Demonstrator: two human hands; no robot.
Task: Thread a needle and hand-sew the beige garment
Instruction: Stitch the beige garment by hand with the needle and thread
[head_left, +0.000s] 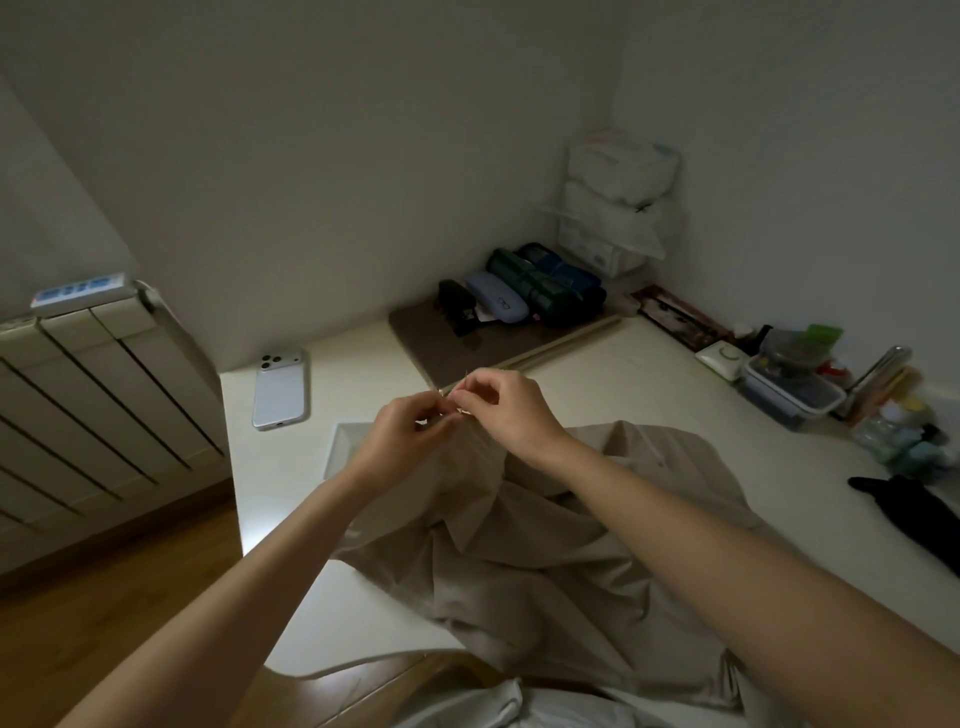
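Garment (524, 525): soft, limp, light, heaped on the surface (623, 374) under the left hand (400, 431), which pinches its raised fold, likely the best hold; needle (467, 383): thin, probably slippery, pinched by the right hand (506, 410) just beside.

A white phone (280, 387) lay camera-side up at the left of the pale counter (597, 395), and further left stood a ribbed radiator (93, 415) with a blue-and-white power strip (78, 288) on top. Upper centre, a brown mat (441, 348) carried a black case (457, 301), a light blue case (496, 304) and dark green rolls (524, 283), side by side. Behind them in the corner, white bins (618, 197) were stacked up. At the right edge sat a clear box (789, 389) of small bits, with a black cloth (904, 514) below it. Wooden floor (104, 623) showed lower left.
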